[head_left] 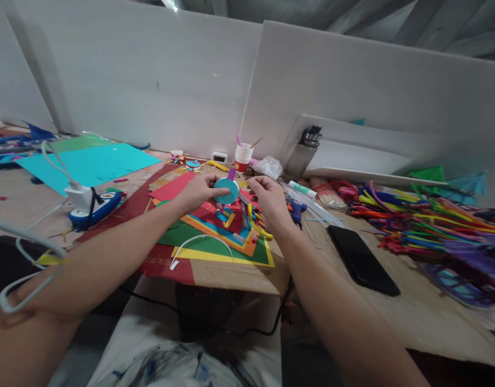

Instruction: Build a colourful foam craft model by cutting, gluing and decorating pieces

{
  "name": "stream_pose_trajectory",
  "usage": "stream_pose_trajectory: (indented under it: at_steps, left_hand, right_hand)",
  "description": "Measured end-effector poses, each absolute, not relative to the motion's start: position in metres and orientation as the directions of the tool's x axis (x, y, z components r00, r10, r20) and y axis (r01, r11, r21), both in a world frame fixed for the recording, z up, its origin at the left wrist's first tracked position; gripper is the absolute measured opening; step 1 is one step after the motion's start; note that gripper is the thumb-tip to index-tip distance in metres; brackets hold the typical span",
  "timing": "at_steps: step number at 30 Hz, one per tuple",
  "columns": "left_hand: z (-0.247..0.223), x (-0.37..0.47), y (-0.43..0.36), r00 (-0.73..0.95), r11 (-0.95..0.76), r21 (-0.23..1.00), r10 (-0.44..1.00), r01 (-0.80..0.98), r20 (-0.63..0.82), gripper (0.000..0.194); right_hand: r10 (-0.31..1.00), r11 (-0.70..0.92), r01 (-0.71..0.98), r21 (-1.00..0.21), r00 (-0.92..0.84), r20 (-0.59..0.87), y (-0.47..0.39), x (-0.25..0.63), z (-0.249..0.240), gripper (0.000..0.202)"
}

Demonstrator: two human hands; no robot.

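I have the left hand (205, 188) gripping the disc (228, 191) at its edge, thumb on top, likely so most of its face stays visible. The disc is above the paper (253, 256), between both hands, a purple tab (231, 174) at its far side. The right hand (268, 198) is just beside it, fingertips drawn together; I can't tell whether they pinch anything. The phone (362, 260) lies right of that arm, presumably out of its way. Stacked cups (244, 155) prop sticks (256, 142) upright, probably for easy reach.
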State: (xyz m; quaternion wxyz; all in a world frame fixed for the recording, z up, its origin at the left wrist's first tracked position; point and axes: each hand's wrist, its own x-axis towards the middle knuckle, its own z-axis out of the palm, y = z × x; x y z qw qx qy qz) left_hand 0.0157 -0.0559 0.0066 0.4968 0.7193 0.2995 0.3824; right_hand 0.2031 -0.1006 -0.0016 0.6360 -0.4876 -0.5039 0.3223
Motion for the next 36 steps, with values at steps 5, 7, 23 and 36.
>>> stream_pose_trajectory:
  at_steps: [5, 7, 23, 36]
  left_hand:
    - [0.0029, 0.0152, -0.0511, 0.54, -0.32, 0.947, 0.801, 0.021, 0.258, 0.038]
    - [0.0023, 0.0151, -0.0502, 0.535, -0.31, 0.951, 0.806, 0.016, 0.254, 0.038]
    - [0.0022, 0.0177, -0.0508, 0.513, -0.292, 0.956, 0.822, 0.006, 0.248, 0.037]
    - [0.0013, 0.0171, -0.0495, 0.512, -0.278, 0.96, 0.825, -0.005, 0.242, 0.037]
  right_hand:
    - [0.898, 0.317, 0.071, -0.946, 0.297, 0.324, -0.098, 0.2064, -0.0031, 0.034]
    - [0.9, 0.316, 0.055, -0.947, 0.298, 0.317, -0.0979, 0.2064, -0.0022, 0.037]
    - [0.908, 0.325, 0.045, -0.945, 0.266, 0.325, -0.1003, 0.202, -0.0014, 0.02]
    - [0.92, 0.287, 0.01, -0.958, 0.277, 0.278, -0.099, 0.2025, 0.0001, 0.024]
